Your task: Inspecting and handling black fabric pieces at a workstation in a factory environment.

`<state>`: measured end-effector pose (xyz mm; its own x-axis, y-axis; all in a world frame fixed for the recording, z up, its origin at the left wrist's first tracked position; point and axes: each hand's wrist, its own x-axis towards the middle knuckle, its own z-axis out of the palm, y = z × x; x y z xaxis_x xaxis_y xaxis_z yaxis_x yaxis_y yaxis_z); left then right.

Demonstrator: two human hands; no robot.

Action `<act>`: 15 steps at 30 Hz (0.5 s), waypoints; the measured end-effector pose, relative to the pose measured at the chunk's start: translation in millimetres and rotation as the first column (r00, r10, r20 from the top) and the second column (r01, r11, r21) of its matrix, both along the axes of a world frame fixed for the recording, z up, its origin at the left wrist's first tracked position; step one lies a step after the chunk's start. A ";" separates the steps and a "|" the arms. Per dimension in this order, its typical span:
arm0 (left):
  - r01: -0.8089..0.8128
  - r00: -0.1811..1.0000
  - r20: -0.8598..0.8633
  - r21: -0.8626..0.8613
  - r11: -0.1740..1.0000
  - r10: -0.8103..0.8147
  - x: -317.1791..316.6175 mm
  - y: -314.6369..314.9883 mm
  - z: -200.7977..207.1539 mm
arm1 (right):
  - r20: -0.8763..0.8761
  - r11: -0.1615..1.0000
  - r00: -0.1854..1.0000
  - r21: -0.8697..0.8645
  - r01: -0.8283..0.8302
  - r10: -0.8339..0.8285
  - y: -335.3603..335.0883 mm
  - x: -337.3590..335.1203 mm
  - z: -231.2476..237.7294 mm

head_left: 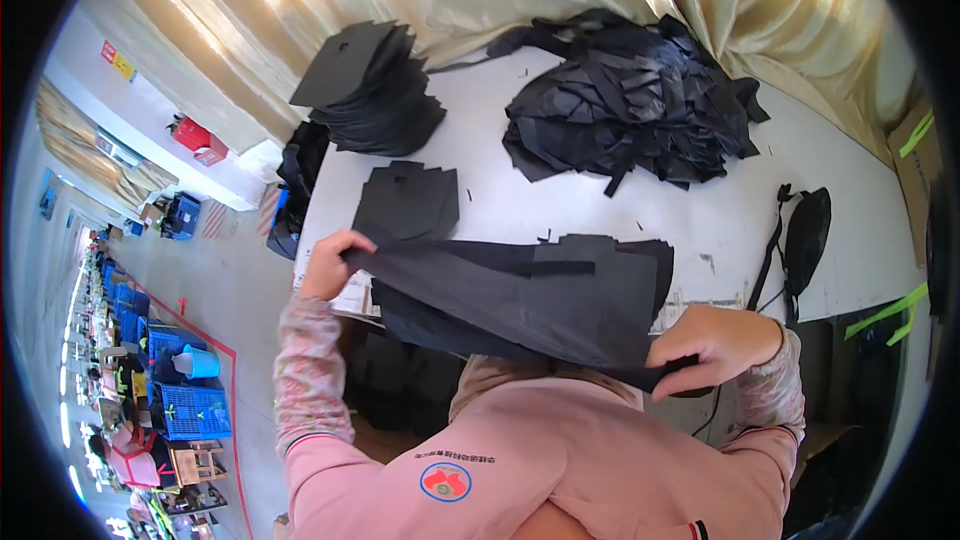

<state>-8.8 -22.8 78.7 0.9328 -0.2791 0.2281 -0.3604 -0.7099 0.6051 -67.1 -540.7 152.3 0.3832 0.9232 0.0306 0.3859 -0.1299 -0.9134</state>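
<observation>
- I hold a black fabric piece [520, 305] stretched between my two hands, just above the near edge of the white desk [720, 220].
- My left hand [328, 262] grips the piece's far-left corner, fingers clamped together on the cloth, raised over the desk's left edge.
- My right hand [718, 342] pinches the piece's near-right corner, thumb and fingers closed on it, close to my chest.
- The piece's long axis runs from upper left to lower right between my hands; neither hand is nearer, since both already hold it (one at each end).
- Measured from the piece: a small flat stack of black cut pieces [408, 202] lies just beyond it on the desk; a taller stack of black cut pieces [372, 88] sits well beyond that, to the far left.
- A loose heap of black fabric strips [632, 100] lies well beyond the piece, to the far right; a black bag with a strap [806, 230] lies to its right.
- Hard to make out: the held piece overlaps more black pieces under it, so I cannot tell how many layers my fingers hold. My pink sleeves and chest hide the desk's near edge.
</observation>
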 end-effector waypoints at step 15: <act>0.069 0.595 -0.702 0.530 0.845 0.392 59.5 29.4 -96.2 | 0.493 0.605 0.700 -0.369 0.706 -0.517 -16.3 76.4 -177.6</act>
